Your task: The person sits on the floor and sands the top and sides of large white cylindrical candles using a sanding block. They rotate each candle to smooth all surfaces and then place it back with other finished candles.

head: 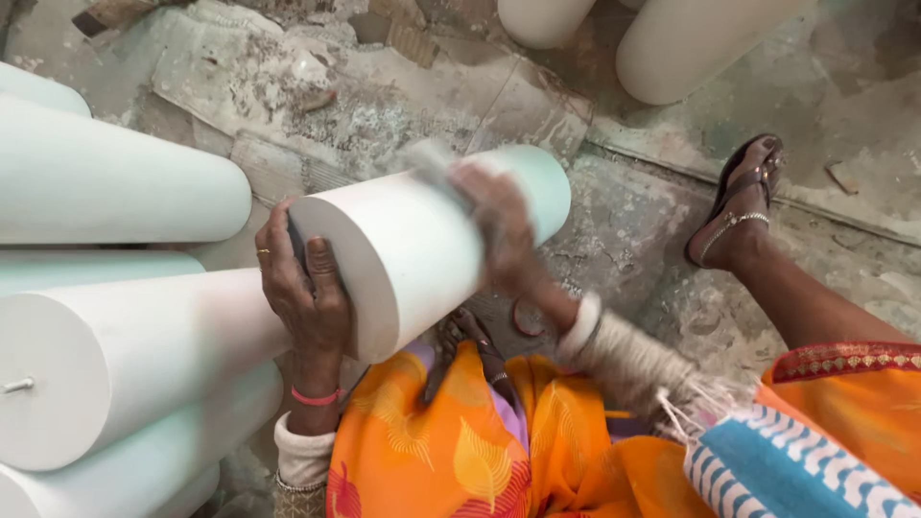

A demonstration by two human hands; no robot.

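Across the person's lap, above the orange cloth [460, 451], lies a white cylinder [422, 245], tilted away toward the cracked floor [652, 221]. At its near flat end the left hand [307, 288] cups the rim, fingers curled in a closed grip on the edge. On top, the right hand [494, 225] presses the curved side; it is blurred, so whether its grip is closed cannot be told. More white cylinders [115, 336] are stacked just beside, on the left

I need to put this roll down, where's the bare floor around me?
Bare floor lies between the held cylinder and the sandalled foot; more beyond it. The stacked cylinders by the left hand crowd that side. The right hand rests on top.
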